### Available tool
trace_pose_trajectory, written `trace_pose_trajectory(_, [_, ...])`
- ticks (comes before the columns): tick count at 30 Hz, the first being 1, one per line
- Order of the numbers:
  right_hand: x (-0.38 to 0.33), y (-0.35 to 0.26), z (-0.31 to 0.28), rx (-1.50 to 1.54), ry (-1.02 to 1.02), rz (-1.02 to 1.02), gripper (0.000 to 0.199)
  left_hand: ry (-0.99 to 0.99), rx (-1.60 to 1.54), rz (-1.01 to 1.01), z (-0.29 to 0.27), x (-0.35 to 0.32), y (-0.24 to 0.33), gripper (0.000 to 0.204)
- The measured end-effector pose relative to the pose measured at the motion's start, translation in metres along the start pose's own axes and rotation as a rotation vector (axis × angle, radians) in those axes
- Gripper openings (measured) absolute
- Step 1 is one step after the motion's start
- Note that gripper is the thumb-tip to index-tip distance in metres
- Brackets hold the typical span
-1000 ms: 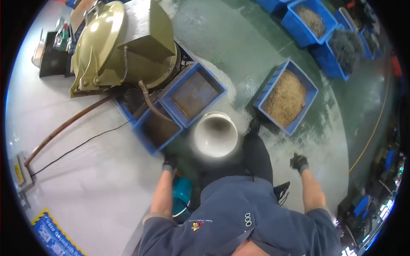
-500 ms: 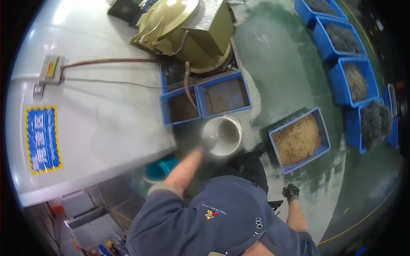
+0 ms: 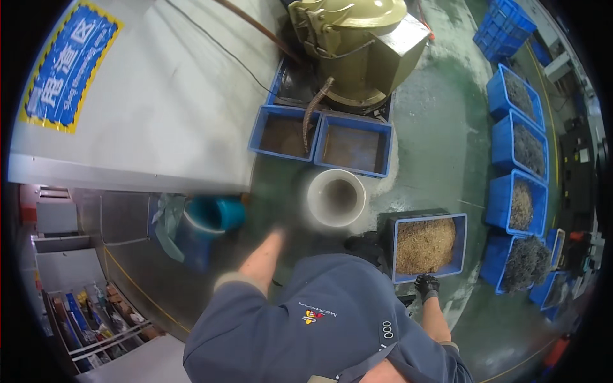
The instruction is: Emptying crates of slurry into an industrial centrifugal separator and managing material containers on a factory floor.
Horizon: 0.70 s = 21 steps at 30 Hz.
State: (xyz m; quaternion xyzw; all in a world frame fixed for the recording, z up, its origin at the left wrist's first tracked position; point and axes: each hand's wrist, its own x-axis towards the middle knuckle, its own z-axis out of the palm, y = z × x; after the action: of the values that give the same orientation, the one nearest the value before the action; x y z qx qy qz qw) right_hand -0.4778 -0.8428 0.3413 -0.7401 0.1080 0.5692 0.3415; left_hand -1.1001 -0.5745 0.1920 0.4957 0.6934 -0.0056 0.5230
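The right hand (image 3: 426, 286), in a dark glove, was clenched over the near rim of a blue crate (image 3: 426, 246) filled with tangled golden-brown metal shavings, which stood on the green floor (image 3: 440, 147) at the person's right. The left hand (image 3: 276, 231) was extended forward and blurred by motion, so whether it was released or clenched could not be determined; it grasped nothing that could be made out and lay near a white bucket (image 3: 336, 197), apart from its rim. The bucket stood upright on the floor, directly ahead of the person and just left of the shavings crate, with dark contents low inside it. Beyond the bucket, two shallow blue trays (image 3: 319, 131) stood side by side, touching, each with brown residue in it, at the base of an olive-green machine (image 3: 354, 45). A ribbed hose (image 3: 314, 108) ran down from the machine to the junction of the two trays. To the left of the left forearm, a teal cup-shaped container (image 3: 217, 214) sat on top of a darker blue object, blurred. A grey wall panel (image 3: 159, 96) with a blue sign (image 3: 64, 64) filled the upper left. Along the right edge, a row of further blue crates (image 3: 520, 150) held grey and tan shavings, well apart from both hands.
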Motion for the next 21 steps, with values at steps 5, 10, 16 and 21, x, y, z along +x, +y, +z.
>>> trace_pose_trajectory(5, [0.001,0.020,0.040,0.015,-0.010,0.125,0.035,0.063,0.132,0.044,-0.014,-0.001,-0.038,0.022])
trace_pose_trajectory(10, [-0.015,0.034,0.041,-0.168,0.038,0.179,0.045,-0.179,-0.495,-0.337,-0.014,-0.026,0.013,0.024])
trace_pose_trajectory(16, [0.038,0.015,0.059,-0.262,0.048,-0.017,0.044,0.151,-0.161,0.077,-0.045,0.001,0.003,0.024])
trace_pose_trajectory(21, [0.060,0.017,0.094,-0.090,-0.052,0.086,0.026,-0.246,-0.556,-0.323,-0.128,0.062,0.056,0.033])
